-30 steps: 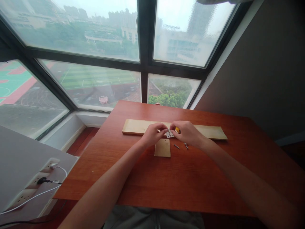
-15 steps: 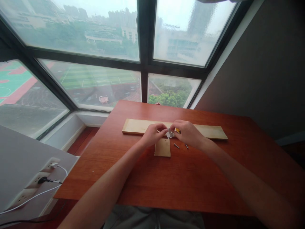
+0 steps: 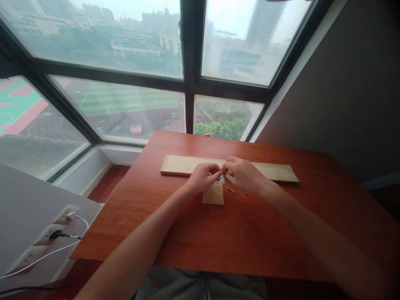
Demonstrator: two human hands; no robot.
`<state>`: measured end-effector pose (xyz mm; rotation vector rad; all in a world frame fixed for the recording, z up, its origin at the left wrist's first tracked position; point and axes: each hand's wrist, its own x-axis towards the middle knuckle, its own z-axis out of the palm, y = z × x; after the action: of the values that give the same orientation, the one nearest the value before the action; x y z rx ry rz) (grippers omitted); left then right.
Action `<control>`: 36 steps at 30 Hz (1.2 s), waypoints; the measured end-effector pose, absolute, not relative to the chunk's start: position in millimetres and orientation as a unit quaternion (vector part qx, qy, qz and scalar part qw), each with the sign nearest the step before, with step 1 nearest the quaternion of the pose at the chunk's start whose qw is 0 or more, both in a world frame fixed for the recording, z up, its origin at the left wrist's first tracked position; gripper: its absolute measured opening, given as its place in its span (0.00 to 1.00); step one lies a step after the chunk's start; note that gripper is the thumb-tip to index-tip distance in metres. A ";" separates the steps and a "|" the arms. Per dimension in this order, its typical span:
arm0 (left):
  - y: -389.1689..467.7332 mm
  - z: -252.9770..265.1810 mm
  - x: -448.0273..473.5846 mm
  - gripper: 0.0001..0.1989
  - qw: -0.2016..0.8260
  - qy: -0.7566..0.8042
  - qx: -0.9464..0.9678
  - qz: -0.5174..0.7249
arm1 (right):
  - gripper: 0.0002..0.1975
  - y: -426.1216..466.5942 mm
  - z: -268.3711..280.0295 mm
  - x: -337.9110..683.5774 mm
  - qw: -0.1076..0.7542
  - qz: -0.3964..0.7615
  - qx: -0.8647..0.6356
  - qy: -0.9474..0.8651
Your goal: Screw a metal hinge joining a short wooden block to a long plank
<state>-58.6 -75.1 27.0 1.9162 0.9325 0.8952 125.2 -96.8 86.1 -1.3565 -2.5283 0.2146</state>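
A small silver metal hinge (image 3: 222, 179) shows between my two hands, its upper part covered by fingers. My left hand (image 3: 203, 176) pinches it from the left with thumb and forefinger. From the right, the bent fingertips of my right hand (image 3: 242, 173) close on its upper edge, near my left thumb. Just below lies a small square wooden piece (image 3: 213, 194), partly under my left hand. Two screws, one (image 3: 231, 190) in plain sight and another (image 3: 245, 192) partly covered, rest by my right hand. A yellow object (image 3: 230, 171) peeks out behind my right fingers, mostly hidden.
Behind my hands a long pale wooden board (image 3: 178, 165) lies across the reddish-brown table (image 3: 193, 237). Large windows (image 3: 131, 100) rise beyond the table. At the lower left, wall sockets (image 3: 50, 234) hold plugs with cords.
My right hand has shifted slightly left, bringing its fingertips against my left thumb. The hinge has turned and less of it shows. The right-hand screw is more covered.
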 end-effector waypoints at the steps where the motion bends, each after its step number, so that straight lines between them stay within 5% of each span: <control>1: -75.1 27.4 -58.7 0.12 0.405 0.370 0.757 0.355 | 0.06 -96.7 86.6 125.5 0.134 0.074 -0.467 -0.871; 30: -75.3 29.8 -58.7 0.11 0.402 0.392 0.752 0.344 | 0.07 -100.1 95.2 135.9 0.189 0.097 -0.447 -0.869; 36: -76.1 31.3 -58.8 0.10 0.395 0.394 0.752 0.350 | 0.08 -105.7 92.1 150.2 0.131 0.129 -0.490 -0.852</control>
<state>-58.8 -76.1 31.3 1.9077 1.0002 0.8871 150.2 -105.7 92.1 -1.4224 -2.4757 0.3737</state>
